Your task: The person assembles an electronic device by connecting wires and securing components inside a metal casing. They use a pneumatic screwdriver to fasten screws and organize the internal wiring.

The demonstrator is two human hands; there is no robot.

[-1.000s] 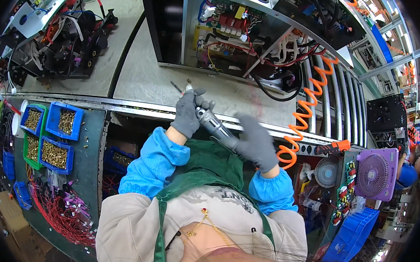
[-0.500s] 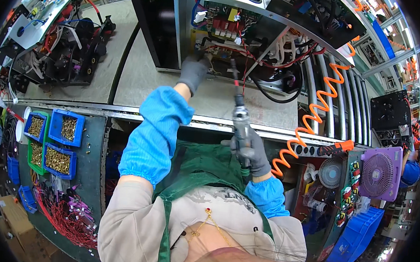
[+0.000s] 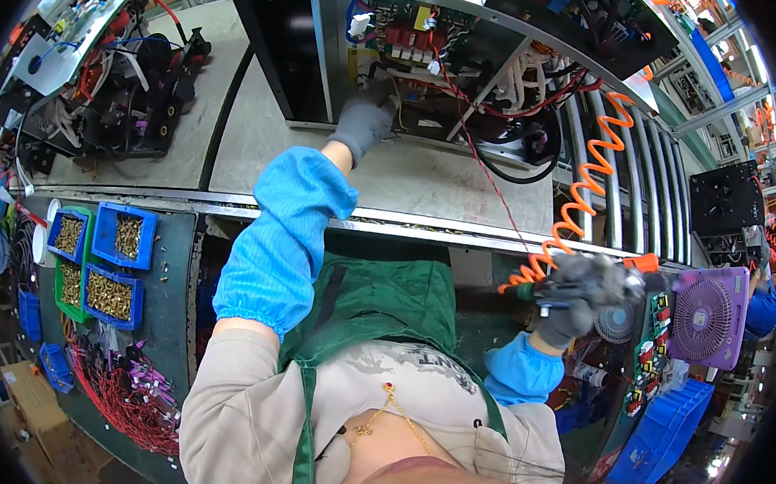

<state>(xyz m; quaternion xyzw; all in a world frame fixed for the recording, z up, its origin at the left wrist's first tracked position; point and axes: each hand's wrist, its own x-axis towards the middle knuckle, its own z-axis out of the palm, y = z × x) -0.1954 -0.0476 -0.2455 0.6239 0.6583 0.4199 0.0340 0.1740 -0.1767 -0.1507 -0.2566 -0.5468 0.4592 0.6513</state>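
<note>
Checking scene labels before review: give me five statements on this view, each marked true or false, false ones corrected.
1. The gloved left hand reaches into the open electronics chassis. True.
2. The gloved right hand is inside the chassis too. False: it is well to the right, outside it, holding a blurred metallic driver.
3. Blue parts bins at the person's left hold brass-coloured fasteners. True.
4. The person's apron is red. False: it is green.
5. The box fan at the right is purple. True.
</note>
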